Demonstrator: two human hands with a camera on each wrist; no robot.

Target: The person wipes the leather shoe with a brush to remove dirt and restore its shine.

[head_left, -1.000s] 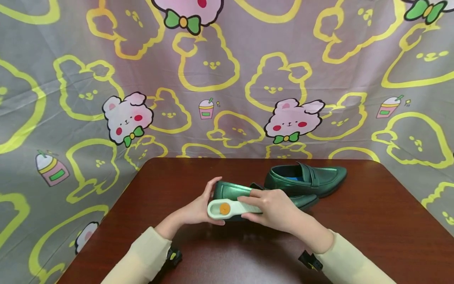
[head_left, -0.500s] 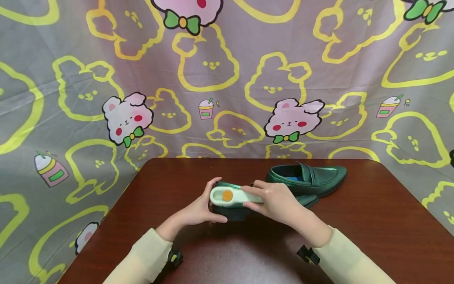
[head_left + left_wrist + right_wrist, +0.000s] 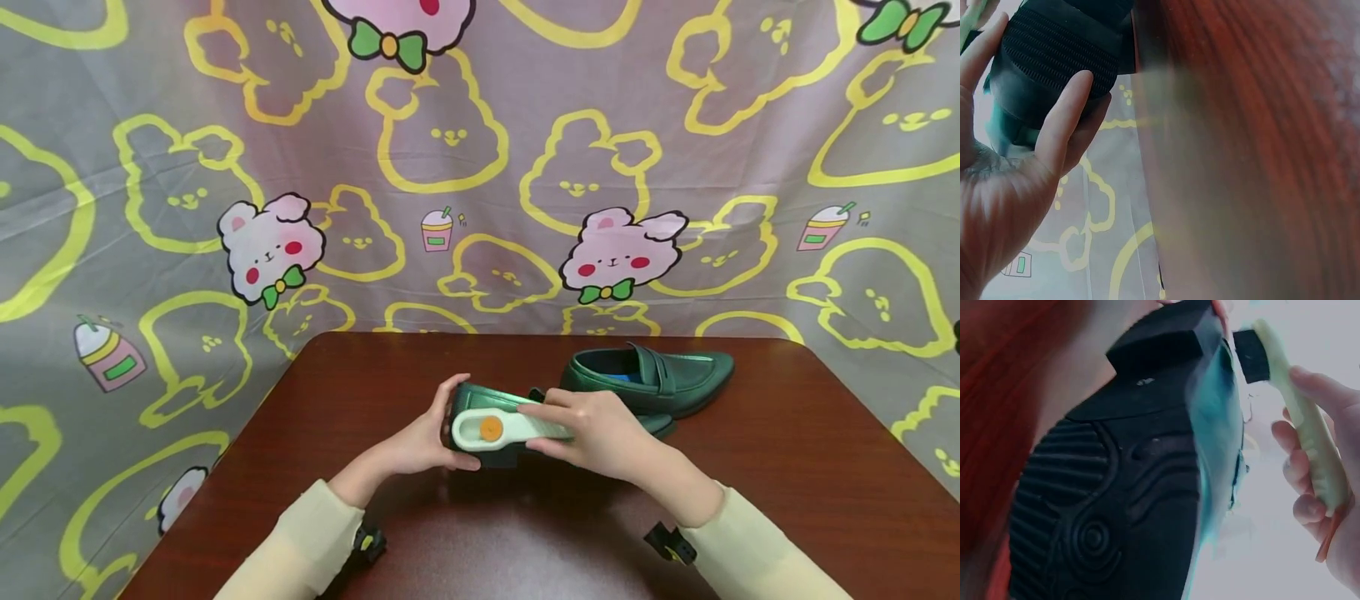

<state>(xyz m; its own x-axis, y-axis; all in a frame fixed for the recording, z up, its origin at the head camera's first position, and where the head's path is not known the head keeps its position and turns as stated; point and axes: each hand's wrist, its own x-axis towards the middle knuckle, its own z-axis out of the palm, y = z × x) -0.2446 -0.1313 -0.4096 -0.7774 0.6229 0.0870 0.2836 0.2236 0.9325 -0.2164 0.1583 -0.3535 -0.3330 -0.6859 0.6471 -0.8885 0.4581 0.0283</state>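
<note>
A green shoe (image 3: 480,397) lies tipped on its side, its black ridged sole (image 3: 1129,487) facing the right wrist camera. My left hand (image 3: 420,433) grips its heel end; in the left wrist view the thumb and fingers of that hand (image 3: 1016,175) wrap round the black heel (image 3: 1060,50). My right hand (image 3: 600,433) holds a pale green brush (image 3: 513,427) with an orange round spot by its handle. In the right wrist view the brush's black bristles (image 3: 1252,356) are close beside the shoe's upper; whether they touch is unclear.
A second green loafer (image 3: 686,385) stands upright at the back right of the brown table (image 3: 750,475), behind the held shoe's toe. A patterned cloth (image 3: 495,192) hangs behind and at both sides of the table.
The brush rose from the lower side of the shoe, then came down a little and shifted right with my right hand. The held shoe tilted slightly; my left hand kept its grip.
</note>
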